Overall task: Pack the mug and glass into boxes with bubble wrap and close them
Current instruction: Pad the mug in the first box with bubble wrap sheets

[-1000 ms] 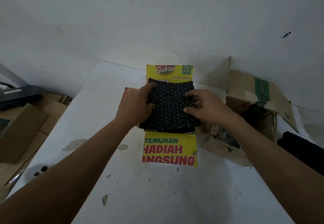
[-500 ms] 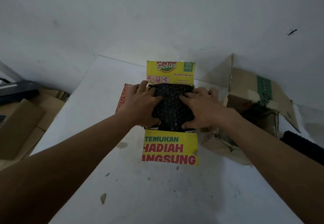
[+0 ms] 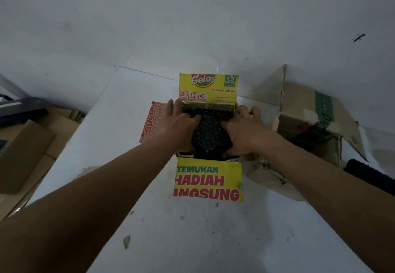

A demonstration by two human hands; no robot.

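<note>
A yellow cardboard box [image 3: 208, 179] stands open on the white table, its far flap upright and its near flap lying flat toward me. A wad of black bubble wrap [image 3: 210, 136] fills the box opening. My left hand [image 3: 177, 127] presses on the wrap's left side, fingers spread over the box edge. My right hand [image 3: 243, 132] presses on its right side. Whatever lies under the wrap is hidden; neither a mug nor a glass is visible.
A torn brown cardboard box [image 3: 307, 123] lies open to the right, close to my right forearm. A black bubble wrap roll [image 3: 369, 174] lies at the right edge. Flattened brown cartons [image 3: 27, 151] are stacked off the table's left edge. The wall is just behind the boxes.
The black bubble wrap was held above the box a second ago; both hands have pushed it down into the opening and now press it lower, bunching it.
</note>
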